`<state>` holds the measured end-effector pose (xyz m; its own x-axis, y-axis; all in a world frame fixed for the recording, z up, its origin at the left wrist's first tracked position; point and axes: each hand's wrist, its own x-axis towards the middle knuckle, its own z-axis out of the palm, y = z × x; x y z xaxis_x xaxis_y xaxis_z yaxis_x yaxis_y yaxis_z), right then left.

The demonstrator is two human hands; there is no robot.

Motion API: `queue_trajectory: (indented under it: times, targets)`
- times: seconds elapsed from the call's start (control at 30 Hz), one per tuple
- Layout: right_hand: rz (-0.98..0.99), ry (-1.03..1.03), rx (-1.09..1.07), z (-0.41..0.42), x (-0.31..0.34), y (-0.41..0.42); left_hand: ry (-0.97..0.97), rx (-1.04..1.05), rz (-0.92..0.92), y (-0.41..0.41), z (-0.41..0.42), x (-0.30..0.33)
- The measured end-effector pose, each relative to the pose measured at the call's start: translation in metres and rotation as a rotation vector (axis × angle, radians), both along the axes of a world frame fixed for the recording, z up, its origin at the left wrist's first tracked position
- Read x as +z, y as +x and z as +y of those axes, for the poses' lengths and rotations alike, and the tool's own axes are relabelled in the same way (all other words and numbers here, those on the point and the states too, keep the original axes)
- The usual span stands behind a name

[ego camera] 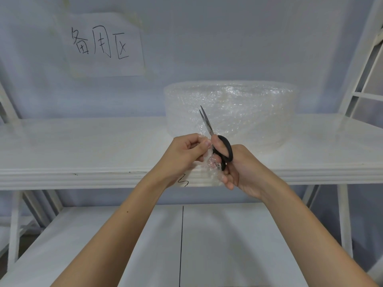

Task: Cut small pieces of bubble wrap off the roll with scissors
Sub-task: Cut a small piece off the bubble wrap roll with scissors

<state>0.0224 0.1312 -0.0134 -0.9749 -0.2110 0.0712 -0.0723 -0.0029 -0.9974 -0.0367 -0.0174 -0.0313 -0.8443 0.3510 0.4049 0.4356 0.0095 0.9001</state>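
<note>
A wide roll of clear bubble wrap lies flat on the upper white shelf. In front of it my right hand grips black-handled scissors, whose steel blades point up and stand slightly apart. My left hand pinches a loose strip of bubble wrap right beside the scissor pivot. The strip hangs down between both hands, over the shelf's front edge. Where the strip joins the roll is hard to make out.
A paper sign with handwritten characters is taped to the wall at the upper left. A lower white shelf with a black line drawn on it runs beneath my forearms. White rack uprights stand at the right.
</note>
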Motion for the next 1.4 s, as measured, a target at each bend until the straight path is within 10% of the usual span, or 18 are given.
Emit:
queue_trajectory:
  times: [0.77, 1.4]
  targets:
    - [0.108, 0.019, 0.056, 0.005, 0.023, 0.022, 0.095, 0.068, 0.013, 0.009, 0.002, 0.004]
    - [0.144, 0.507, -0.868, 0.129, 0.019, 0.014, 0.194, 0.092, -0.074, 0.008, 0.001, 0.003]
